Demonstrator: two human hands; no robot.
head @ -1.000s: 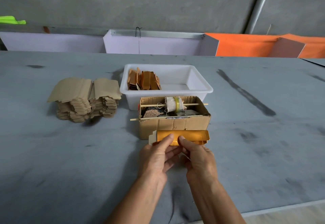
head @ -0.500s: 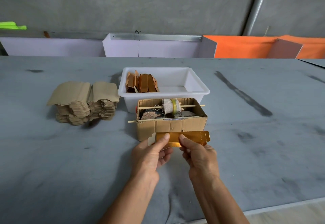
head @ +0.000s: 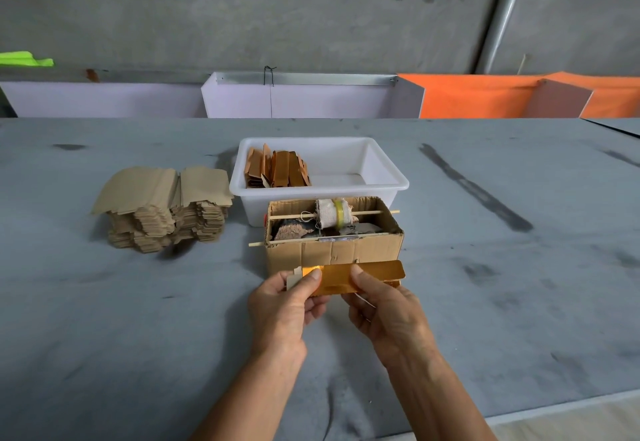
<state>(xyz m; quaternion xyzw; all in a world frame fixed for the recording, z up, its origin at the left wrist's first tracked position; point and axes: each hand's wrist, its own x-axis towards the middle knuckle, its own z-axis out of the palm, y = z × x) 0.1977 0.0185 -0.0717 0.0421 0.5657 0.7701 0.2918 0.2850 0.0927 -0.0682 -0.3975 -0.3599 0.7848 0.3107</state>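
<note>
As left grip point(head: 281, 307) pinches, glossy gold card point(head: 337, 278)

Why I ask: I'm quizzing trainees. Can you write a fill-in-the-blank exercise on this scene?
1. The left hand and right hand pinch a shiny ____ card.
2. Folded pieces stand inside the ____ plastic tub.
3. A stick with a roll spans the open ____ box.
Missing words: gold; white; cardboard.

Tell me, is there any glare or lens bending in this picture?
Head view: glare brightens the gold card at its left end. The pipe leans, probably from wide-lens distortion. The light is soft, with only a faint shadow under the cardboard stack.
</note>
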